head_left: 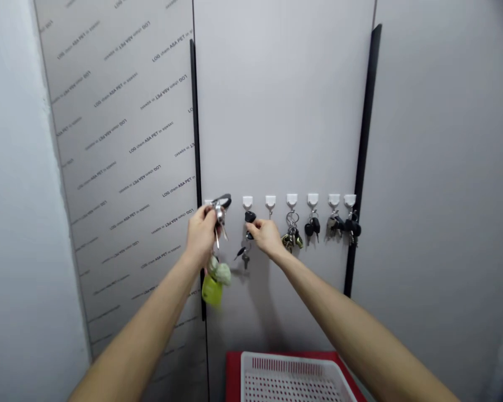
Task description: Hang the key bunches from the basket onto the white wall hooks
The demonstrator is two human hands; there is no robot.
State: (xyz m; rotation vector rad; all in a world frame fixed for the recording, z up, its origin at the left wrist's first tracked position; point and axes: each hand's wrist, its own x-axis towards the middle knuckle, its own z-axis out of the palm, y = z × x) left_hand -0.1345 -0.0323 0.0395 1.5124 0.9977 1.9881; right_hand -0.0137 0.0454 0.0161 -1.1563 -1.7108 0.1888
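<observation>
My left hand (202,230) is closed around a bunch of keys (219,215) in front of the leftmost hook. A black strap shows at its top, and a yellow-green tag (212,290) with pale green puffy charms (221,272) dangles below. My right hand (266,237) pinches a second bunch of keys (250,218) with a black piece at its top, just under a white hook (247,202). Small keys (245,257) hang beneath those fingers. Whether this bunch rests on the hook I cannot tell.
To the right, several white hooks (292,200) in a row carry more keys (312,229) on a pale cabinet door (283,111). Black handle strips (366,123) edge the door. Below stands a white perforated basket (293,363) on a red surface (233,374).
</observation>
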